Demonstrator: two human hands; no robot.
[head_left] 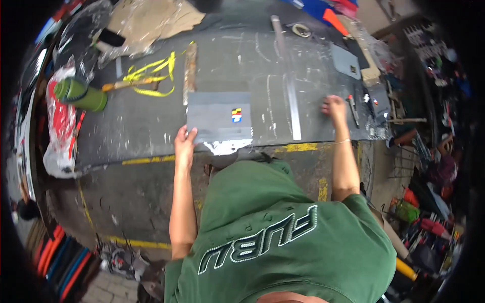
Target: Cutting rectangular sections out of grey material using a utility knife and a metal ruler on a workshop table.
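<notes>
A flat grey rectangular panel (214,111), like fabric or sheet, lies at the near edge of the dark worktable. It bears a small multicoloured patch (236,115) at its right, and a white ragged-edged strip (225,146) shows below it. My left hand (185,140) pinches the panel's lower left corner, thumb on top. Well to the right, my right hand (334,108) is held over the table with curled fingers, slightly blurred; what they hold, if anything, is hidden. Just beside it lies a red-and-white pen (353,109).
A long metal ruler (290,86) runs down the table's middle. Left are a rusty bar (190,73), yellow tape (151,76), a wooden-handled tool (129,83) and a green bottle (83,96). Back right sit a tape roll (301,31) and a grey-blue pouch (345,61).
</notes>
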